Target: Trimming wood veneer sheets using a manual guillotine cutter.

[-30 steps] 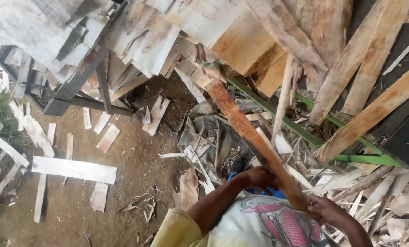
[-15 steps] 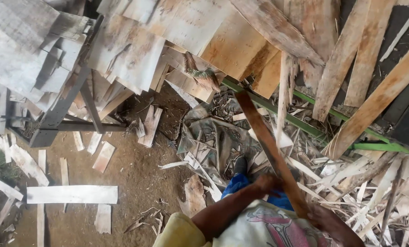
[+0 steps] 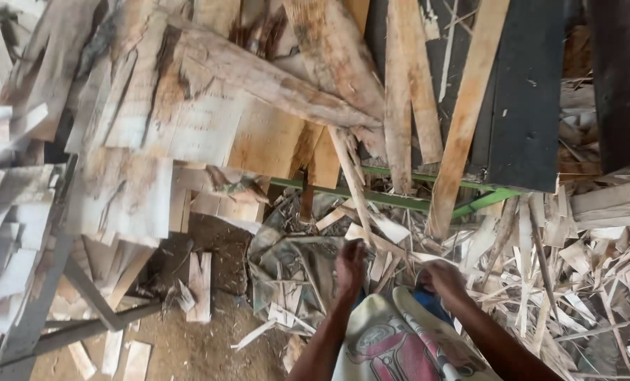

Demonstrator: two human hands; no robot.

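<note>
Head view: left hand (image 3: pixel 350 264) touches scrap-filled sack (image 3: pixel 290 271).

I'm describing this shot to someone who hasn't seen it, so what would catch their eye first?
First, the heap of rough wood slabs leaning across the top and left, over a green metal rail in the middle. Below it, at bottom centre, the person's left hand and right hand reach down into a litter of pale wood scraps that spreads to the right. A crumpled sack lies just left of the left hand on the bare dirt.
</note>
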